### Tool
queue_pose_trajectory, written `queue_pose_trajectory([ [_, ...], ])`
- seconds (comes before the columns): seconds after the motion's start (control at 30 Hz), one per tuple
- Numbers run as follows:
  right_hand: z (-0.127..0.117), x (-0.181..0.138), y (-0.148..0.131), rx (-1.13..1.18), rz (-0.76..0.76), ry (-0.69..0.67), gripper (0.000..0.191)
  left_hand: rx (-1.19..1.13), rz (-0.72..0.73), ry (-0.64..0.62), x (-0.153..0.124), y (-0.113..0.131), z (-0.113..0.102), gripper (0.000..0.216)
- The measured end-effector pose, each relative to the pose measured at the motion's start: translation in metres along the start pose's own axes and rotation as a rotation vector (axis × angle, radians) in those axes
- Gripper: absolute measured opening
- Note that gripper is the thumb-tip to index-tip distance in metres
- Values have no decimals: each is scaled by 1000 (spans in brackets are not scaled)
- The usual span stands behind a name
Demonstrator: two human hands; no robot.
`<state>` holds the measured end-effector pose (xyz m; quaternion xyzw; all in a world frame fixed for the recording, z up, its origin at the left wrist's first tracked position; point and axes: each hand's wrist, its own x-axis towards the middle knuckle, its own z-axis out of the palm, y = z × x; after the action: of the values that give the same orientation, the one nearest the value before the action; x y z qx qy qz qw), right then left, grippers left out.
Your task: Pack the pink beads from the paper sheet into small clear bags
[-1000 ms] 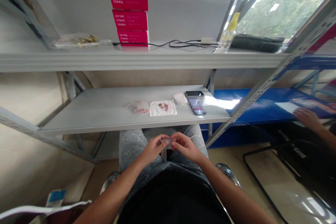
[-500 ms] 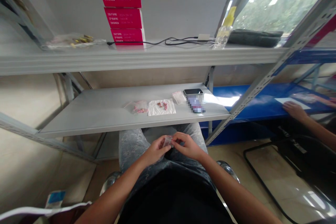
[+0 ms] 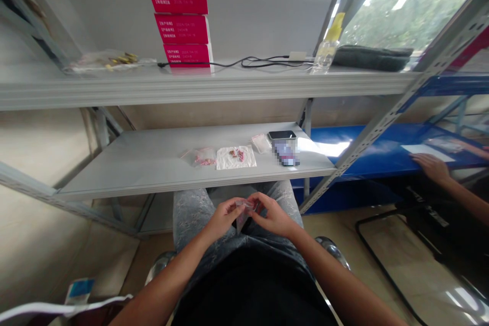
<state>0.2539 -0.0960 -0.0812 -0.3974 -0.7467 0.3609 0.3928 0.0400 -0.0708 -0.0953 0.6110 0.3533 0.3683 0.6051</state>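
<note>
Above my lap, my left hand and my right hand pinch the upper edge of a small clear plastic bag from both sides. The bag hangs down between them; what is in it is too small to make out. On the grey shelf in front lies a crumpled white sheet with several small red and brown pieces on it. Left of the sheet rests a clear bag of pink-red pieces. A pack of small clear bags lies behind its right corner.
Right of the bags lie a dark phone and a pixelated item. The upper shelf holds red boxes, a black cable, a spray bottle and a dark cloth. Another person's hand rests at the blue table.
The small bag now hangs lower and more upright between my hands, its upper edge held between both sets of fingers. The view has shifted slightly. The other things stay in place.
</note>
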Motion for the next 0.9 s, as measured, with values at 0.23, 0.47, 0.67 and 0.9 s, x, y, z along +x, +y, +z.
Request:
queue_pose_trajectory([
  [0.23, -3, 4, 11, 88, 46, 34, 37, -323, -150, 59, -3, 0, 0, 36],
  [0.47, -22, 52, 32, -26, 0, 175, 33, -236, -142, 132, 18, 17, -38, 38],
  [0.67, -44, 138, 54, -403, -254, 90, 73, 526, 116, 98, 80, 59, -92, 40],
  [0.9, -27, 203, 90, -604, -119, -17, 101, 1256, 141, 53, 147, 77, -123, 34],
])
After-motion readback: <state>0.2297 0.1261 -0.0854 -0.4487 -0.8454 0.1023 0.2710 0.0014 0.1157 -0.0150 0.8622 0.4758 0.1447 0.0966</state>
